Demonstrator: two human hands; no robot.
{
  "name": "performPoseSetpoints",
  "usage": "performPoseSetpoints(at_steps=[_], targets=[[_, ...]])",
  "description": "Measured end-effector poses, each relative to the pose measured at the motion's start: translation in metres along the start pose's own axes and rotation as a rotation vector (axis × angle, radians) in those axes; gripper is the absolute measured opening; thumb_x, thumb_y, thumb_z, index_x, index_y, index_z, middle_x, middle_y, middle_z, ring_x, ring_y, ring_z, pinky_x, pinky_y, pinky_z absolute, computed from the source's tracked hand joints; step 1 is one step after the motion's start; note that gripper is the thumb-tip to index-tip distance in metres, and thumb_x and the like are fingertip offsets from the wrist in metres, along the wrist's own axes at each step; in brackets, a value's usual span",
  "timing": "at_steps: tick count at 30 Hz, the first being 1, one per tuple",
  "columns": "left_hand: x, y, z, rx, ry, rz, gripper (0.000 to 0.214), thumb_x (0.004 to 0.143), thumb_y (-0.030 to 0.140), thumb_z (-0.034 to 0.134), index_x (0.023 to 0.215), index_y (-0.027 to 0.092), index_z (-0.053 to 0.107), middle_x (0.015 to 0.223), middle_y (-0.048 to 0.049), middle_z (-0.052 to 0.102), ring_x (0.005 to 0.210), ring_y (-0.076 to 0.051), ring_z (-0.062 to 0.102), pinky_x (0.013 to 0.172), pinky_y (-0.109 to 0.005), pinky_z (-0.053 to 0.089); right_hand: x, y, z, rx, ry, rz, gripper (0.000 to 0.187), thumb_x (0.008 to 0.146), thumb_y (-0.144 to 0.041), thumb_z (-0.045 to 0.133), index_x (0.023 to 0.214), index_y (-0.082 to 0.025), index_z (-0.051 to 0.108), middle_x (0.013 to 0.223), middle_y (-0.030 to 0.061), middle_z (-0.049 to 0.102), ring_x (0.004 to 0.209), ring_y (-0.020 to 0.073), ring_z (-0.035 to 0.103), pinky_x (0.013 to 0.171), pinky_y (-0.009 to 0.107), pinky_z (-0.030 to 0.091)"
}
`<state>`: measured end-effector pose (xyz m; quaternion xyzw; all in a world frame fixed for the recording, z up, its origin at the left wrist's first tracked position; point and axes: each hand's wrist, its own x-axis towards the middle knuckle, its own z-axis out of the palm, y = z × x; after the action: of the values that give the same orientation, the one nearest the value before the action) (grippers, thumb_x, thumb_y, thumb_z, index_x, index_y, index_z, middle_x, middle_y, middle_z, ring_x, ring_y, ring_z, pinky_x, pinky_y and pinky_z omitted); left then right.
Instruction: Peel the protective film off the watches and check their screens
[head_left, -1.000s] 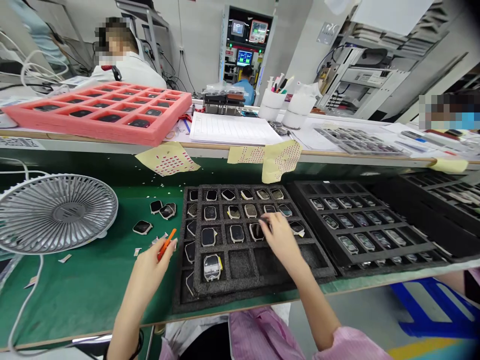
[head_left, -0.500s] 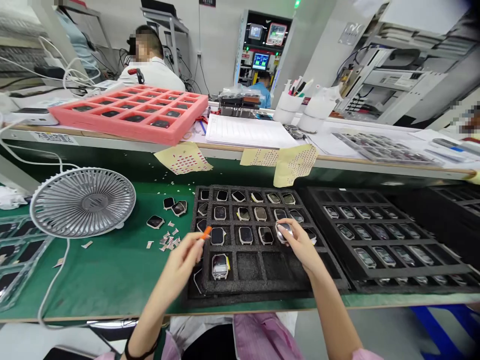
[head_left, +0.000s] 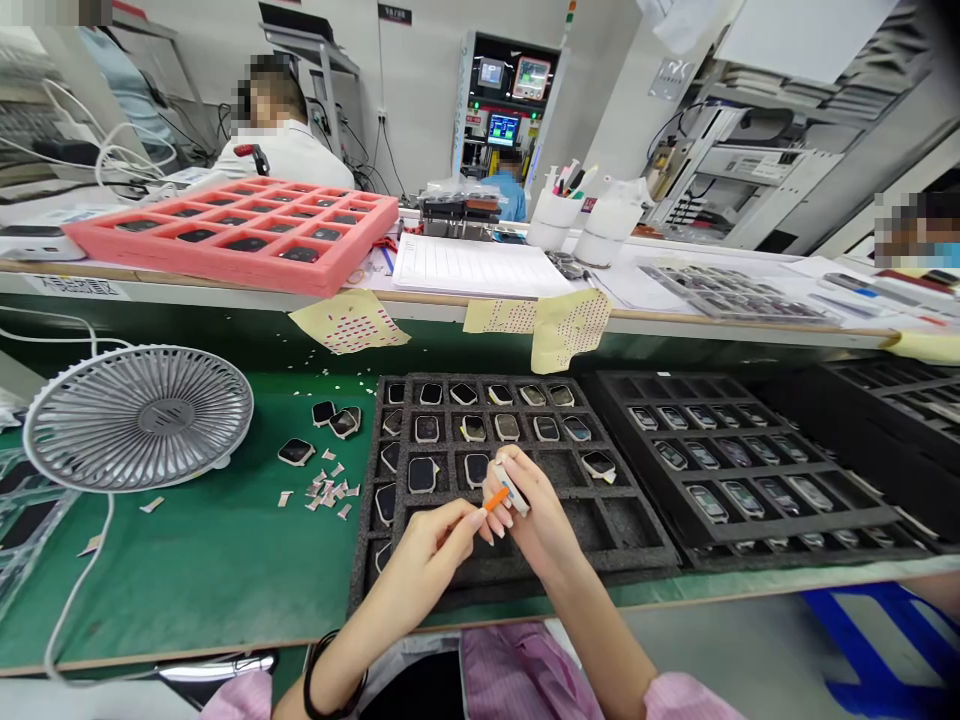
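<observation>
The right hand pinches a smartwatch case between its fingertips, the case's long axis slanting down to the right. The left hand pinches an orange-handled pick, which points rightward and just reaches the case, above a black foam tray.

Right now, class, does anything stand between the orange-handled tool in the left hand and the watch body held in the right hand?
Nothing visible does. The orange-handled tool, pinched in the left hand, runs straight to the edge of the watch body, which the right hand holds up above the foam tray.
</observation>
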<state>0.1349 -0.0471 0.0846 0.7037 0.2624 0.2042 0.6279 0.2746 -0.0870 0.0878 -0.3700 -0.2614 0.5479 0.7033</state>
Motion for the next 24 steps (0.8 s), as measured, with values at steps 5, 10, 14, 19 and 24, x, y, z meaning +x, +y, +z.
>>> performPoseSetpoints(at_steps=[5, 10, 14, 19, 24], targets=[[0.000, 0.001, -0.001, 0.035, 0.008, 0.007, 0.040, 0.092, 0.045, 0.039, 0.079, 0.014, 0.061, 0.057, 0.0047, 0.037, 0.053, -0.009, 0.030, 0.050, -0.022, 0.024, 0.000, 0.001, 0.000, 0.007, -0.004, -0.009, 0.022, 0.082, -0.035, 0.066, 0.078, -0.021, 0.049, 0.050, -0.0089, 0.044, 0.037, 0.0057, 0.034, 0.037, 0.018, 0.036], [0.000, 0.000, -0.003, 0.035, 0.014, 0.015, 0.042, 0.091, 0.047, 0.040, 0.078, 0.014, 0.062, 0.053, 0.0061, 0.033, 0.049, -0.009, 0.027, 0.048, -0.022, 0.021, -0.001, 0.001, -0.001, -0.042, 0.005, -0.025, 0.022, 0.083, -0.036, 0.065, 0.079, -0.021, 0.050, 0.051, -0.0092, 0.046, 0.036, 0.0046, 0.035, 0.039, 0.018, 0.036], [0.001, 0.001, -0.001, -0.036, -0.011, 0.024, 0.045, 0.089, 0.053, 0.042, 0.075, 0.015, 0.061, 0.047, 0.0073, 0.031, 0.044, -0.007, 0.023, 0.044, -0.022, 0.019, -0.001, 0.006, -0.001, 0.095, -0.106, 0.092, 0.025, 0.084, -0.041, 0.063, 0.082, -0.022, 0.047, 0.049, -0.0125, 0.040, 0.029, 0.0012, 0.021, 0.034, 0.015, 0.026], [0.004, -0.004, 0.002, -0.104, 0.007, 0.026, 0.050, 0.085, 0.060, 0.044, 0.070, 0.015, 0.059, 0.042, 0.0084, 0.032, 0.039, -0.006, 0.023, 0.042, -0.021, 0.019, 0.003, 0.012, -0.003, 0.235, -0.105, 0.174, 0.026, 0.079, -0.035, 0.068, 0.083, -0.023, 0.046, 0.049, -0.0135, 0.038, 0.030, 0.0000, 0.013, 0.032, 0.013, 0.016], [0.006, -0.004, -0.001, -0.106, 0.102, 0.010, 0.045, 0.082, 0.057, 0.051, 0.065, 0.016, 0.055, 0.047, 0.0054, 0.042, 0.043, -0.007, 0.034, 0.043, -0.020, 0.027, -0.002, 0.020, 0.004, 0.140, 0.013, 0.120, 0.022, 0.080, -0.036, 0.065, 0.090, -0.024, 0.050, 0.049, -0.0121, 0.041, 0.031, 0.0018, 0.023, 0.033, 0.014, 0.020]])
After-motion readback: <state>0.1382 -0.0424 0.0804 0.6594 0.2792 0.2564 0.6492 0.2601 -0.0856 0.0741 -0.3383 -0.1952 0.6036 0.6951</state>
